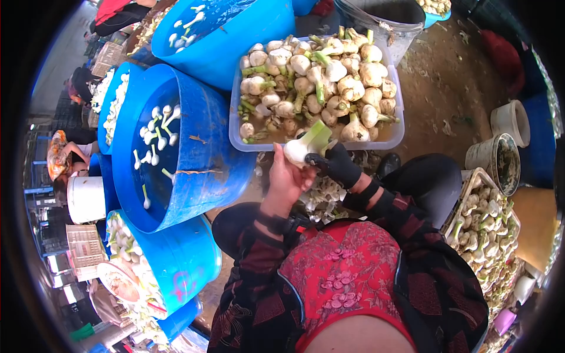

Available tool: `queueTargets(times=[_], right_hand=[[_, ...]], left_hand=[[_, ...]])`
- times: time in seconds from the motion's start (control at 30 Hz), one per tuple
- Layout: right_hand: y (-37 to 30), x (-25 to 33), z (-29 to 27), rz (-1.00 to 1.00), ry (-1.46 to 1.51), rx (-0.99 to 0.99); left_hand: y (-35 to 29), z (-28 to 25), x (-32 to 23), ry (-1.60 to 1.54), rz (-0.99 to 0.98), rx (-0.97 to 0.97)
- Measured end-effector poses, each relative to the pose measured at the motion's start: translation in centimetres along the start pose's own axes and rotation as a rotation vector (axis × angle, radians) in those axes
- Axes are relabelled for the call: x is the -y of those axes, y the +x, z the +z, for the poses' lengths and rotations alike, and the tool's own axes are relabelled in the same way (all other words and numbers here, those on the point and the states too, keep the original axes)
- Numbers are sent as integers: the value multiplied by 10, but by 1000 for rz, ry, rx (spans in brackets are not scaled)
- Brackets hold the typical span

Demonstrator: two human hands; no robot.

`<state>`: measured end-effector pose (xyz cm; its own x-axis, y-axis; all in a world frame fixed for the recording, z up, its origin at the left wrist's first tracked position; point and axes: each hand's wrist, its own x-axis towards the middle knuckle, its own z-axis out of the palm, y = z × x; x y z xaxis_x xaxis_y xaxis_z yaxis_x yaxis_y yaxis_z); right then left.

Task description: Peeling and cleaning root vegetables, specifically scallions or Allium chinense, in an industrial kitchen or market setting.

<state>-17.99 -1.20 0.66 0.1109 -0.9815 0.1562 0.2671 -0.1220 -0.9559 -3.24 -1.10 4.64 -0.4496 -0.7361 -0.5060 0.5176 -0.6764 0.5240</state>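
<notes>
A white garlic bulb [296, 152] with a short, wide green stem is held up in front of me, just past the near rim of a clear plastic tub [393, 130]. My left hand [283, 181], bare, is closed around the bulb's lower side. In a black glove, my right hand [336, 166] presses its thumb and fingers against the bulb near the stem. Whether a tool is also in that hand cannot be seen. Unpeeled garlic bulbs [315, 79] with trimmed green stems and soil on their skins are heaped in the tub.
On the left, a blue barrel [203, 138] holds water and floating white garlic; another blue barrel [253, 38] stands behind it. A basket of garlic [479, 226] sits at my right, near a dirty bucket [497, 162]. Peelings [322, 197] lie between my legs. Another person [65, 154] is at far left.
</notes>
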Motion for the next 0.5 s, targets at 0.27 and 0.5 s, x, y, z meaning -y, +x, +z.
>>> queueTargets(times=[0.27, 0.5], right_hand=[[-1, -18, -11, 181, -259, -137], [4, 0, -8, 158, -99, -210]], left_hand=[[-5, 8, 16, 584, 397, -201], [0, 1, 9, 124, 259, -10]])
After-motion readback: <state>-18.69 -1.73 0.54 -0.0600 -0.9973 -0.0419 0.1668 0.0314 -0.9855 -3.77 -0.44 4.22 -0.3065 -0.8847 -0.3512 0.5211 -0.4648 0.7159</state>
